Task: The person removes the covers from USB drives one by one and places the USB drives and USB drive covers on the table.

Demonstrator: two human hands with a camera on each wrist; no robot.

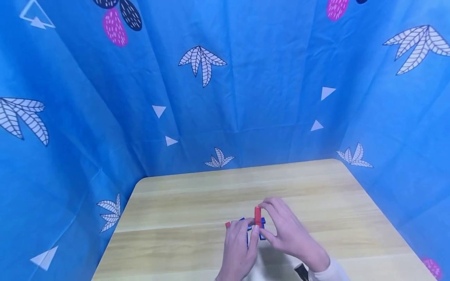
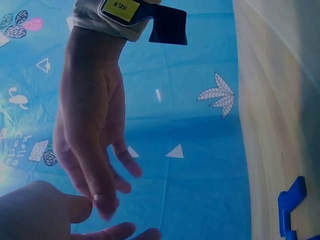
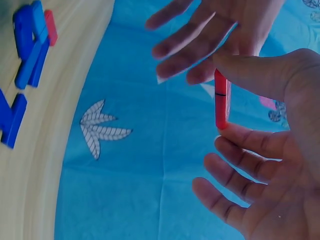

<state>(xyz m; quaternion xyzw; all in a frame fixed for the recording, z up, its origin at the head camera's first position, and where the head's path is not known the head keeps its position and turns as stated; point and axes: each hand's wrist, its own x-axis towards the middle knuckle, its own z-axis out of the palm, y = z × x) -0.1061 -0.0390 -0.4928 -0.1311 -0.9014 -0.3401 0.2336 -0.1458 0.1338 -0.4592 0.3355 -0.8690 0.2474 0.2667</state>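
Observation:
My right hand (image 1: 291, 234) pinches a slim red block (image 1: 258, 215) between thumb and forefinger. A dark line crosses the block midway in the right wrist view, where its other fingers spread loosely. My left hand (image 1: 237, 246) is close by, its thumb tip near the block's lower end in the head view. In the right wrist view the left fingers (image 3: 187, 42) are extended, with no block visible in them. Several blue blocks (image 3: 30, 62) lie grouped on the table beside a small red block (image 3: 51, 27). The hands hide part of this group in the head view.
The light wooden table (image 1: 175, 203) has rounded far corners. A blue patterned curtain (image 1: 263, 97) hangs behind it and along both sides. A dark strap with a yellow label (image 2: 120, 9) is round the right wrist. More blue blocks (image 3: 12, 120) lie near the main group.

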